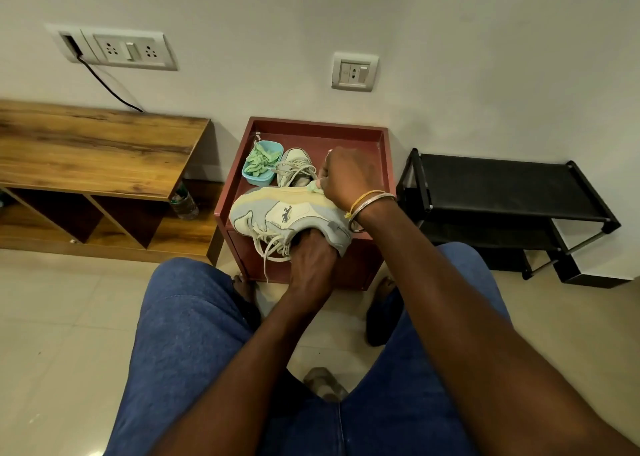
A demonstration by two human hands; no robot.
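Since the left hand is shoved into the sneaker (fingers hidden, can't tell their curl), it's propping it sideways on the front edge of the red stand. That's keeping the sole rim up while the right hand is pinching a green wipe against it.
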